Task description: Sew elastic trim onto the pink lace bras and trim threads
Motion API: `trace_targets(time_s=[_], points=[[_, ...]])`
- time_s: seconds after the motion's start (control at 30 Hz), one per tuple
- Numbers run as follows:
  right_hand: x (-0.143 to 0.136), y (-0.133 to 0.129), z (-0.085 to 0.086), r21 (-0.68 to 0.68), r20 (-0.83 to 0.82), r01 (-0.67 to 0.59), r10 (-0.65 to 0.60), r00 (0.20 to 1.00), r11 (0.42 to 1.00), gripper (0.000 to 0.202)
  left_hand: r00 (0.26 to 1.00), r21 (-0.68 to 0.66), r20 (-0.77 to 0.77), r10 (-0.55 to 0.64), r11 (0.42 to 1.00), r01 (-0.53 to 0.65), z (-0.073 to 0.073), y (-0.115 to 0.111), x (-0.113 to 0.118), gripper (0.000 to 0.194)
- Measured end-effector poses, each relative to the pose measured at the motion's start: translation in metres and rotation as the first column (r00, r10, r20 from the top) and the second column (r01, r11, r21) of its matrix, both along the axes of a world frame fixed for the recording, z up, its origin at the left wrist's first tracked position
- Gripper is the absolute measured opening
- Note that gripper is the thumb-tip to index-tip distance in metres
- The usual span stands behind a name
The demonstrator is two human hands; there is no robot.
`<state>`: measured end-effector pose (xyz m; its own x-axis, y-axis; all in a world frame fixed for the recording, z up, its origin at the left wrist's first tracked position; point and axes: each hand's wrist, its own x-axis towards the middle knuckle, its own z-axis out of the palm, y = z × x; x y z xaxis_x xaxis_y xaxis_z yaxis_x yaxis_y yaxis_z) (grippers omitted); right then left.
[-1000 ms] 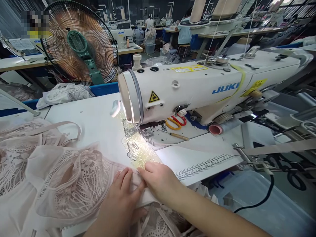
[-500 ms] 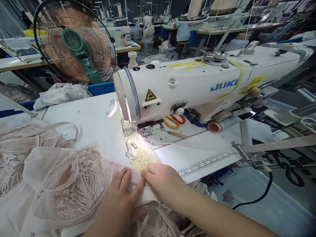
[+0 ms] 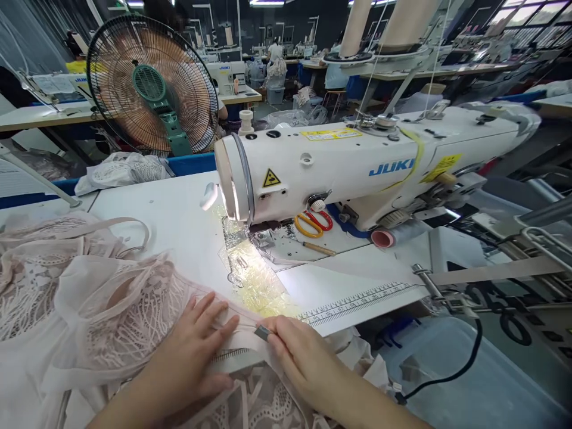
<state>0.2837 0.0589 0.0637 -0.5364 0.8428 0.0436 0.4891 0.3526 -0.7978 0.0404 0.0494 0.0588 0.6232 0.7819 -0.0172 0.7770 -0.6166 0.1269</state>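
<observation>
A pale pink lace bra point(image 3: 138, 310) lies across the front of the white sewing table, its edge band running to the right under my hands. My left hand point(image 3: 192, 342) rests on the band with its fingers spread and flat. My right hand point(image 3: 304, 360) is closed at the band's right part, with a small flat grey metal piece point(image 3: 262, 332) sticking out between thumb and fingers. Its full shape is hidden by the hand. More lace fabric point(image 3: 268, 402) hangs at the table's front edge, below both hands.
A JUKI sewing machine point(image 3: 330, 170) stands behind my hands, its needle area lit. Scissors with red and yellow handles point(image 3: 308, 225) and a wooden-handled tool point(image 3: 319, 248) lie beneath its arm. A fan point(image 3: 152, 86) stands at back left, a plastic bin point(image 3: 447, 369) at right.
My left hand has moved left, away from my right hand, and its fingers have spread. The grey metal piece in my right hand shows more now. The view has shifted slightly.
</observation>
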Motion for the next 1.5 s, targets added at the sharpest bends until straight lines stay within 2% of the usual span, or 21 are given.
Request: trace_targets(time_s=[0.1, 0.17, 0.27, 0.33, 0.43, 0.5, 0.57, 0.7, 0.8, 1.13, 1.3, 1.4, 1.5], points=[[-0.004, 0.003, -0.005, 0.041, -0.011, -0.011, 0.012, 1.0, 0.999, 0.022, 0.999, -0.073, 0.045, 0.017, 0.997, -0.014, 0.011, 0.003, -0.001, 0.038], [-0.005, 0.007, -0.004, 0.062, 0.013, -0.008, 0.008, 1.0, 0.998, 0.022, 0.993, -0.056, 0.077, 0.094, 0.994, -0.09, 0.015, 0.003, 0.011, 0.029], [-0.004, 0.013, -0.002, 0.095, 0.042, 0.016, -0.02, 0.999, 0.995, 0.02, 0.972, 0.066, 0.088, 0.216, 0.973, -0.222, 0.011, -0.003, 0.038, 0.031], [-0.004, 0.018, -0.001, 0.128, 0.095, 0.039, -0.051, 0.994, 0.991, 0.02, 0.966, 0.146, 0.04, 0.257, 0.954, -0.26, 0.004, -0.009, 0.054, 0.031], [-0.006, 0.025, -0.004, 0.243, 0.232, 0.038, -0.096, 0.968, 0.969, 0.02, 0.966, 0.189, -0.051, 0.254, 0.952, -0.24, -0.009, -0.017, 0.065, 0.057], [-0.01, 0.029, -0.006, 0.303, 0.316, -0.016, -0.084, 0.945, 0.953, 0.018, 0.968, 0.181, -0.073, 0.241, 0.958, -0.224, -0.015, -0.02, 0.065, 0.066], [-0.016, 0.031, -0.008, 0.338, 0.375, -0.076, -0.06, 0.925, 0.938, 0.014, 0.97, 0.136, -0.077, 0.232, 0.966, -0.221, -0.017, -0.021, 0.062, 0.067], [-0.028, 0.034, -0.011, 0.414, 0.421, -0.121, -0.072, 0.904, 0.902, 0.011, 0.964, 0.025, -0.07, 0.256, 0.967, -0.255, -0.012, -0.019, 0.061, 0.061], [-0.032, 0.036, -0.013, 0.441, 0.417, -0.14, -0.065, 0.906, 0.886, 0.012, 0.962, -0.002, -0.07, 0.265, 0.964, -0.265, -0.008, -0.018, 0.063, 0.06], [-0.031, 0.035, -0.015, 0.47, 0.404, -0.174, -0.035, 0.914, 0.865, 0.011, 0.969, 0.02, -0.101, 0.226, 0.974, -0.226, -0.011, -0.017, 0.061, 0.059], [-0.03, 0.037, -0.019, 0.482, 0.385, -0.169, -0.034, 0.922, 0.86, 0.011, 0.973, 0.076, -0.127, 0.191, 0.98, -0.182, -0.015, -0.016, 0.058, 0.054], [-0.028, 0.037, -0.016, 0.485, 0.385, -0.19, -0.013, 0.923, 0.854, 0.009, 0.972, 0.089, -0.142, 0.187, 0.98, -0.176, -0.016, -0.017, 0.057, 0.053], [-0.021, 0.037, -0.009, 0.447, 0.425, -0.238, 0.03, 0.905, 0.863, 0.009, 0.969, 0.07, -0.168, 0.181, 0.983, -0.171, -0.016, -0.017, 0.056, 0.061]])
